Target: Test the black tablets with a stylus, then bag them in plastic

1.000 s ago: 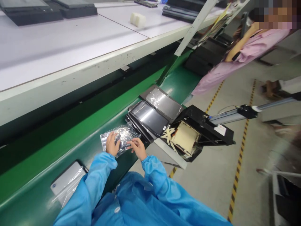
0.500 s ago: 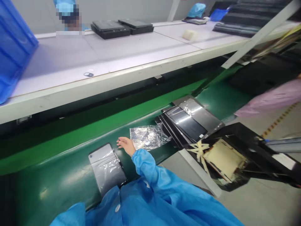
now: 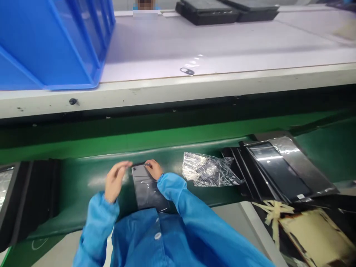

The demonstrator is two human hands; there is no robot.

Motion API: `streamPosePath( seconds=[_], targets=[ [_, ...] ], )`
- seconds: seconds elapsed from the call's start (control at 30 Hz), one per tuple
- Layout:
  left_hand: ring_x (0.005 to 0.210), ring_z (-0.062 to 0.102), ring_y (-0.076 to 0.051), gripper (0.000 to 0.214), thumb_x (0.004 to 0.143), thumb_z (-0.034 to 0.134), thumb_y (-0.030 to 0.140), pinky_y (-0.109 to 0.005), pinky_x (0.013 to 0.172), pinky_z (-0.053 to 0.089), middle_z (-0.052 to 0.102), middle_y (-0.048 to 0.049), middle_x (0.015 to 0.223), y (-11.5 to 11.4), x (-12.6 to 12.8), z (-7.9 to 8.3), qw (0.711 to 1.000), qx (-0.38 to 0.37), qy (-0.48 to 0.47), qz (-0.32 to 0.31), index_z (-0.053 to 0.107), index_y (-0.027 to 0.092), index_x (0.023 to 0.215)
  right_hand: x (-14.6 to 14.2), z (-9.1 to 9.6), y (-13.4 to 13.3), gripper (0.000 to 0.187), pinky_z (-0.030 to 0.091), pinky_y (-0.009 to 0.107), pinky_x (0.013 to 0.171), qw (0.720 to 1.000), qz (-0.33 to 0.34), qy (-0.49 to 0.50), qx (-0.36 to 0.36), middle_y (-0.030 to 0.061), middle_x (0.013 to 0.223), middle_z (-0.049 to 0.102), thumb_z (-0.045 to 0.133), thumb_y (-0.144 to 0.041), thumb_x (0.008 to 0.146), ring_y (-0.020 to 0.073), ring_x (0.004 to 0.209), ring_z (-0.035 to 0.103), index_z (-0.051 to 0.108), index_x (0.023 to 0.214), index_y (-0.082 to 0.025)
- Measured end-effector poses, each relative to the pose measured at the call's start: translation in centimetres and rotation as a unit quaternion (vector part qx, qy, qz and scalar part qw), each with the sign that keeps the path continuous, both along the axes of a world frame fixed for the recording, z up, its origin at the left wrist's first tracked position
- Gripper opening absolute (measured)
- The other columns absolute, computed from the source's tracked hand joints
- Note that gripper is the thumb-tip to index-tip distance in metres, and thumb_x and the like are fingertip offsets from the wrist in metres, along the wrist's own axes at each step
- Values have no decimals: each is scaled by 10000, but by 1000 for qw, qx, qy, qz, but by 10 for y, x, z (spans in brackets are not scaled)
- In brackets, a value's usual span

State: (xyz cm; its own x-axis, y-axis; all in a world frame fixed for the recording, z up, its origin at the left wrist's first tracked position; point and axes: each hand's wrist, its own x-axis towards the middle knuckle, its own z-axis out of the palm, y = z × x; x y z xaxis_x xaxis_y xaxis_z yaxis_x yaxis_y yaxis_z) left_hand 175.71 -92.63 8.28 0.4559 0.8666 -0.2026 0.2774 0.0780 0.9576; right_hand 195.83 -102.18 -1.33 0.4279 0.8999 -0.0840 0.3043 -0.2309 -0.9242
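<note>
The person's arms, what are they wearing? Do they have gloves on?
No gloves: the left hand and the right hand are bare. Both arms are covered by long sleeves of a bright blue work coat, left sleeve and right sleeve. The thin, slightly shiny fabric is gathered snugly at each wrist by an elastic cuff. The coat's front closes with round snap buttons.

We count two hands, a left hand (image 3: 114, 180) and a right hand (image 3: 154, 169); one wrapped tablet (image 3: 147, 187) between them; one crinkled plastic bag (image 3: 209, 174); one blue crate (image 3: 52, 40); and two black trays (image 3: 207, 7) on the white table (image 3: 222, 55).
</note>
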Motion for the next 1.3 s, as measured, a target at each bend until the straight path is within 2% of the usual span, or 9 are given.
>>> streamPosePath(
  seconds=[0.1, 0.2, 0.27, 0.37, 0.7, 0.9, 1.1, 1.2, 1.3],
  targets=[
    [1087, 580, -266, 354, 816, 632, 458, -472, 1005, 424, 651, -118, 1125, 10, 9, -43, 999, -19, 49, 9, 654, 170, 1021, -20, -5, 0, 147, 476, 387, 877, 998, 25, -58, 17, 45, 975, 590, 597, -282, 889, 175, 936, 564, 616, 935, -143],
    [960, 630, -242, 304, 788, 646, 423, -440, 933, 480, 691, -108, 994, 11, 13, -82, 996, -52, 77, 0, 673, 165, 947, -37, -9, 3, 128, 458, 398, 915, 994, 30, -103, 28, 65, 1009, 568, 581, -216, 875, 198, 1000, 537, 634, 972, -151],
    [913, 635, -217, 296, 805, 639, 387, -415, 877, 507, 685, -100, 999, 10, 12, -100, 995, -61, 83, -9, 667, 151, 982, -44, -11, 6, 153, 458, 387, 917, 991, 29, -127, 29, 76, 1003, 553, 567, -181, 868, 206, 1000, 524, 651, 995, -166],
    [868, 625, -191, 287, 823, 634, 326, -393, 848, 512, 662, -85, 1006, 8, 13, -113, 994, -56, 88, -16, 658, 144, 1044, -49, -12, 11, 184, 464, 369, 905, 987, 34, -156, 28, 88, 981, 539, 563, -172, 865, 217, 972, 513, 673, 1010, -189],
    [853, 588, -183, 278, 807, 597, 139, -403, 881, 484, 598, -42, 890, 15, 18, -120, 993, -14, 101, -53, 667, 151, 1076, -48, -10, 18, 213, 469, 355, 840, 972, 79, -218, 22, 84, 948, 535, 533, -200, 896, 219, 908, 493, 688, 1042, -218],
    [838, 581, -180, 214, 854, 583, 217, -395, 854, 494, 591, -44, 872, 17, 20, -119, 992, 2, 116, -57, 670, 158, 1041, -47, -10, 18, 218, 462, 336, 839, 967, 91, -236, 18, 86, 956, 529, 530, -184, 903, 219, 910, 484, 678, 1060, -213],
    [780, 566, -170, 190, 824, 650, 234, -382, 819, 493, 574, -28, 825, 17, 26, -118, 991, 12, 130, -39, 669, 143, 990, -45, -8, 18, 202, 455, 315, 850, 965, 95, -244, -1, 79, 964, 554, 568, -173, 882, 209, 916, 491, 672, 1054, -201],
    [783, 560, -169, 166, 818, 654, 206, -379, 810, 490, 562, -22, 817, 17, 28, -117, 991, 6, 129, -31, 664, 140, 970, -29, -7, 12, 241, 432, 352, 895, 965, 73, -250, -28, 85, 1051, 565, 636, -242, 850, 229, 983, 483, 656, 1089, -213],
    [737, 539, -158, 152, 807, 660, 199, -371, 785, 489, 541, -12, 801, 16, 30, -116, 993, -1, 119, -23, 665, 146, 949, -1, -9, 5, 288, 403, 427, 900, 963, 7, -257, -75, 130, 1133, 544, 638, -308, 850, 273, 1028, 458, 642, 1111, -187]
  ],
)
